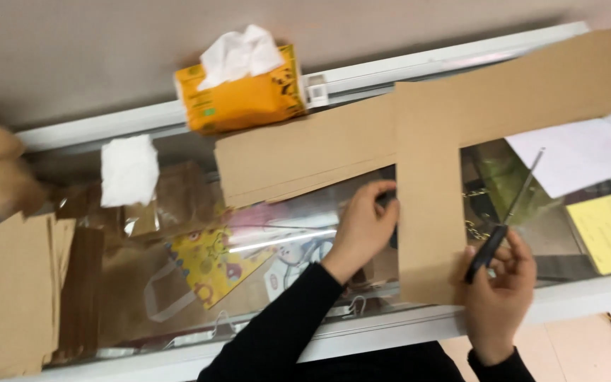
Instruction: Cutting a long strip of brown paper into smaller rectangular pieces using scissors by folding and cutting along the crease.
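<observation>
Up-right, scissors (514, 201) in right hand (498, 293).

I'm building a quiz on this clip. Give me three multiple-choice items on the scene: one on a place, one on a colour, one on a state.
1. Where does the tissue box sit?
A. on the far edge of the glass counter
B. on the floor
C. under the cardboard

2. What colour is the tissue box?
A. blue
B. orange
C. green

3. What does the right hand hold?
A. nothing
B. a pen
C. scissors

Answers: 1 A, it stands by the wall-side frame. 2 B, its sides are orange. 3 C, fingers grip the black handles while the left hand steadies the cardboard.
</observation>
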